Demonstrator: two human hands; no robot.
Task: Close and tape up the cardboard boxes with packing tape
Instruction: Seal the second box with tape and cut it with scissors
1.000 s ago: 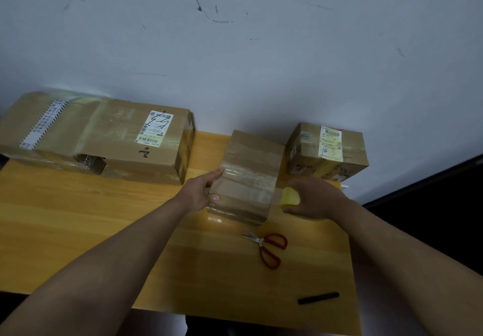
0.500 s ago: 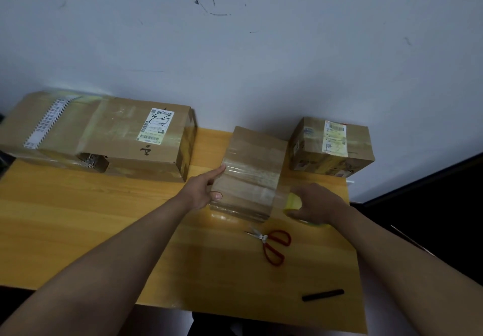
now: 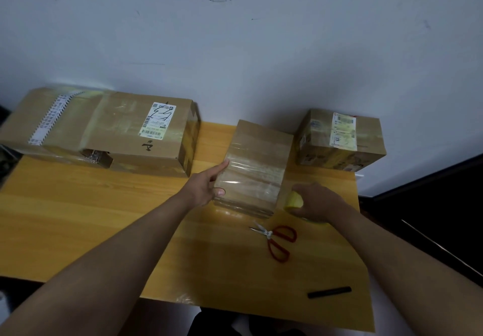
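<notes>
Cardboard boxes number three on the wooden table [image 3: 78, 205], all shut, so nothing inside any of them shows. The middle box [image 3: 257, 163], wrapped in glossy clear tape, sits between the two hands. The left hand [image 3: 206, 188] lies flat against its left side, fingers straight and pointing toward the wall, thumb pressed on the near corner. Beyond those fingertips and to their left stands the large box [image 3: 125, 132], bearing one white shipping label and a strip of printed stickers; a torn gap shows in its near face, but what lies behind it cannot be made out. The right hand [image 3: 317, 201] is curled over one yellow tape roll [image 3: 294, 200], gripping it just right of the middle box's near corner; a clear strip of tape appears to run from the roll to that box. Past the right knuckles, against the wall, stands the small box [image 3: 339, 139] with pale labels on top. Near the right wrist, on the side toward the person, lies one pair of red-handled scissors [image 3: 277, 239], blades closed. Farther toward the table's near edge rests one black marker [image 3: 329, 291], well apart from both hands.
</notes>
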